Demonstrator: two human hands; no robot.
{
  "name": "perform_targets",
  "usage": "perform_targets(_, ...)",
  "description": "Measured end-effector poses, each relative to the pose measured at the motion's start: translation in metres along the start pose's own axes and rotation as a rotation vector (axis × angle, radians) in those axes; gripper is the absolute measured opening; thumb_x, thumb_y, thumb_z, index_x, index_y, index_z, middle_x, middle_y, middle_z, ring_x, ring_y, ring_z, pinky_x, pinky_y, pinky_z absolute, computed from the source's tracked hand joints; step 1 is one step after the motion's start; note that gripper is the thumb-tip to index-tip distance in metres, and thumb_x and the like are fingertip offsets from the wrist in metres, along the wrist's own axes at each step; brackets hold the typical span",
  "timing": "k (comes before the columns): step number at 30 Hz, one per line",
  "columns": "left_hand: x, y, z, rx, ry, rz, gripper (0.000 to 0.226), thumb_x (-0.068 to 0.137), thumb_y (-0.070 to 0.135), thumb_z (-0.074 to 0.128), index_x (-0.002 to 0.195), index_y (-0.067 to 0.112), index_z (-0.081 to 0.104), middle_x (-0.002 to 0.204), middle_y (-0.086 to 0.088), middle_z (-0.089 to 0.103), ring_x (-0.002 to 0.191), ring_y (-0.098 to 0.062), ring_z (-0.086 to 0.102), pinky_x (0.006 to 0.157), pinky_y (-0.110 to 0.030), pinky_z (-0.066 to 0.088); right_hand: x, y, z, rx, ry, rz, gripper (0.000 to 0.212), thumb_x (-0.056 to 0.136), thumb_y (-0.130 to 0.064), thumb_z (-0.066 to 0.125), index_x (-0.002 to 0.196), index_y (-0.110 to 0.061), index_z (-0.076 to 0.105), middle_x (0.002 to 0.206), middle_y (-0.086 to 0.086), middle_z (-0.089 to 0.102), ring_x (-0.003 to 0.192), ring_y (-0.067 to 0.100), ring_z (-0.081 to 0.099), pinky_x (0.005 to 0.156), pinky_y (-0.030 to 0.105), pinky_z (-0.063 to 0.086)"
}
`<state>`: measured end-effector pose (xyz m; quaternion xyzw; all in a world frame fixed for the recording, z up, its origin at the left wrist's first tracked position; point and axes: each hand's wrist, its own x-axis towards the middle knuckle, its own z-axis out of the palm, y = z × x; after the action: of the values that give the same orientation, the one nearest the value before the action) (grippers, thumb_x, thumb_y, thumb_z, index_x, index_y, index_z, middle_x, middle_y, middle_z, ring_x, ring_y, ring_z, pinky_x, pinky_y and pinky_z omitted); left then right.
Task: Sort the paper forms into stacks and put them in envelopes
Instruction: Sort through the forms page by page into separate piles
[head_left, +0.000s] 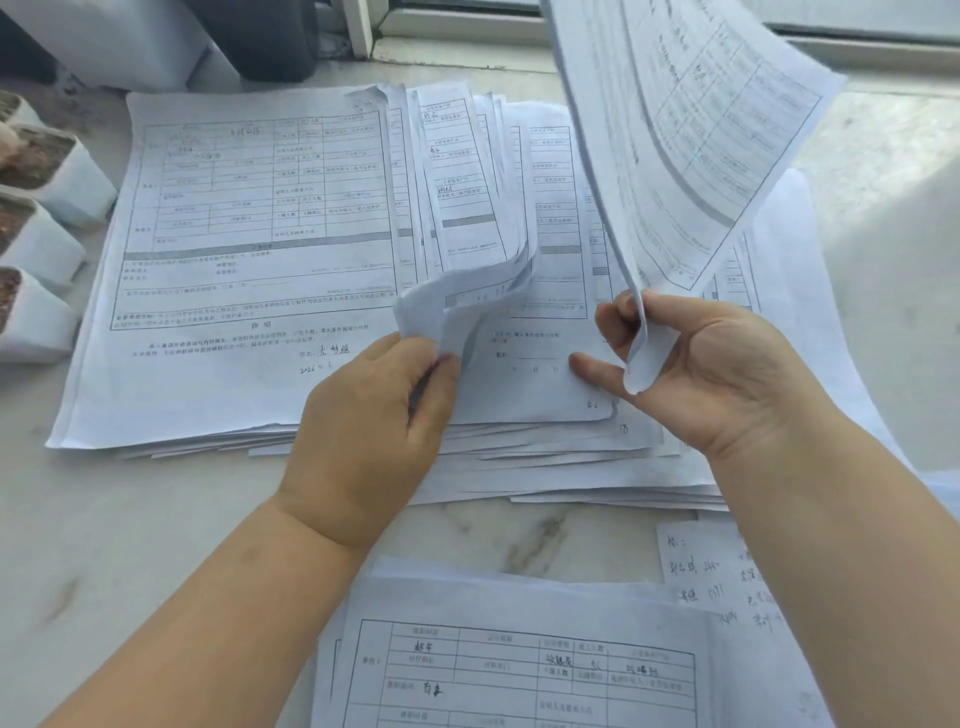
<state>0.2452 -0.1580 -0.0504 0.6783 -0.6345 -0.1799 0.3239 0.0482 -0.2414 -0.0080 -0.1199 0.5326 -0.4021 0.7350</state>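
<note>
Marble counter (156, 519) under spread forms (249, 260): left hand (374, 421) pinches curled corners, right hand (696, 364) grips lifted sheets (691, 130), probably mid-sorting; next, choose their stack.

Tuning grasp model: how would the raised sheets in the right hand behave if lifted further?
Probably floppy: the raised sheets bow above the right hand, which pinches only their bottom corner. Likely light. Layers look loose, so they may fan or slip.

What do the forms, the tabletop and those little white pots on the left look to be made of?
Forms: thin white printed paper; the corners curl and bend where the left hand lifts them.
Tabletop: looks like polished pale marble or an imitation, with grey veins and a soft sheen.
White pots: probably plastic or glazed ceramic; smooth and matte, too blurred to settle.
</note>
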Motion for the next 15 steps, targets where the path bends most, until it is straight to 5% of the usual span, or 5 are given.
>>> perform_targets(2, -0.002, 0.001, 0.005, 0.018, -0.032, 0.017, 0.017, 0.087, 0.037, 0.047, 0.084, 0.027, 0.060, 0.077, 0.009, 0.052, 0.070, -0.012, 0.049, 0.059, -0.025, 0.040, 0.002, 0.000, 0.001, -0.001, 0.009, -0.009, 0.015, 0.098, -0.004, 0.045, 0.097, -0.009, 0.060, 0.064, -0.001, 0.068, 0.063, 0.016, 0.070, 0.087, 0.055, 0.049)
perform_targets(5, -0.006, -0.002, 0.015, 0.077, -0.180, 0.156, 0.026, 0.079, 0.038, 0.055, 0.094, 0.031, 0.074, 0.121, 0.000, 0.062, 0.103, -0.018, 0.051, 0.087, -0.035, 0.045, 0.004, 0.003, 0.002, -0.012, 0.010, -0.009, 0.019, 0.097, -0.003, 0.046, 0.100, -0.012, 0.062, 0.073, -0.001, 0.073, 0.072, 0.017, 0.070, 0.088, 0.055, 0.049)
perform_targets(9, -0.006, -0.004, 0.019, 0.067, -0.204, 0.158, 0.030, 0.085, 0.039, 0.051, 0.086, 0.023, 0.076, 0.116, -0.006, 0.063, 0.104, -0.020, 0.046, 0.090, -0.053, 0.047, 0.006, 0.006, 0.002, -0.031, 0.013, -0.002, 0.021, 0.097, -0.002, 0.048, 0.106, -0.013, 0.064, 0.086, -0.001, 0.075, 0.082, 0.020, 0.071, 0.086, 0.056, 0.052)
perform_targets(15, -0.005, 0.005, 0.021, -0.089, -0.104, -0.041, 0.019, 0.083, 0.033, 0.059, 0.076, 0.020, 0.071, 0.088, 0.004, 0.055, 0.087, -0.020, 0.052, 0.078, -0.036, 0.046, 0.005, 0.006, 0.000, -0.026, -0.004, 0.018, 0.022, 0.096, -0.001, 0.049, 0.107, -0.013, 0.064, 0.086, -0.001, 0.075, 0.080, 0.020, 0.072, 0.082, 0.057, 0.054)
